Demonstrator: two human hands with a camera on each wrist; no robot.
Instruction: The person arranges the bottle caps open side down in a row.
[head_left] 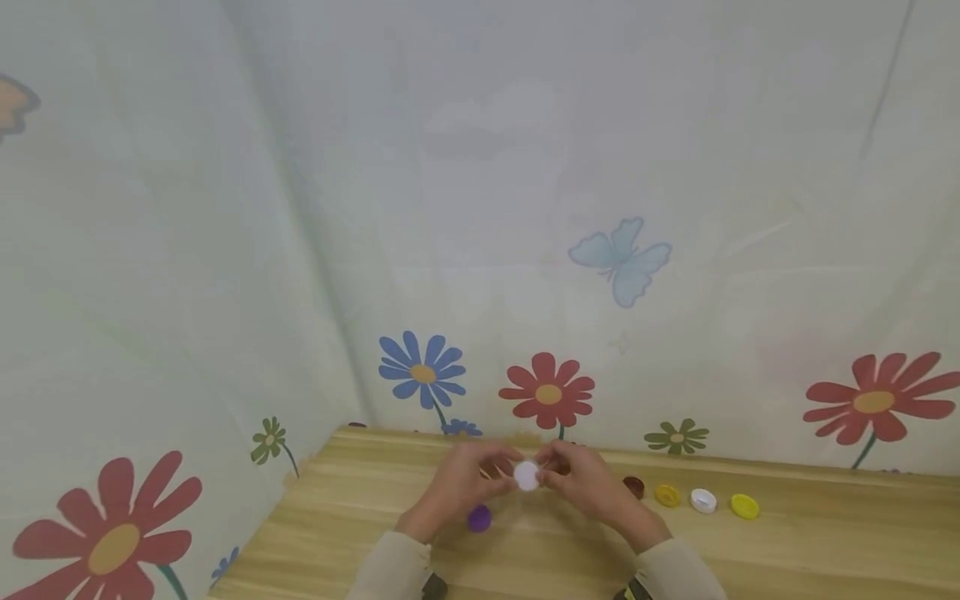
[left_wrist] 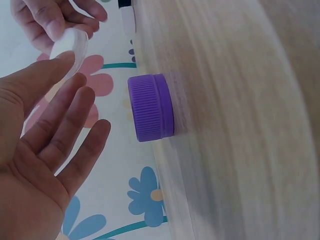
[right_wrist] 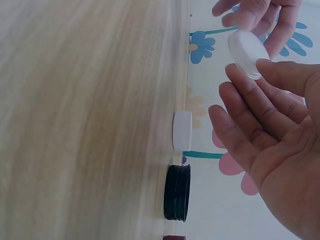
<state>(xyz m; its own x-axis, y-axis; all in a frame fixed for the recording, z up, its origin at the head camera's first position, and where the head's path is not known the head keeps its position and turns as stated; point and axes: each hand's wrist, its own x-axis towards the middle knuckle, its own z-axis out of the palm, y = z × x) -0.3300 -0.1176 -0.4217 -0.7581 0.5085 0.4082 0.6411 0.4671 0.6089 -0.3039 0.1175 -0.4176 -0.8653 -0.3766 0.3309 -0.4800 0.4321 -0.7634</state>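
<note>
A white bottle cap with a ridged rim is held up above the wooden table, between both hands. My left hand pinches it from the left, thumb on its edge. From the other side my right hand pinches the same cap; in the right wrist view its thumb presses the rim while the lower fingers spread loosely. Below the left hand, a purple bottle cap with ridged sides rests on the table.
To the right of the hands, a dark red cap, an orange cap, a white cap and a yellow cap form a row. The right wrist view also has a black cap beside a small white piece. A flowered curtain hangs behind.
</note>
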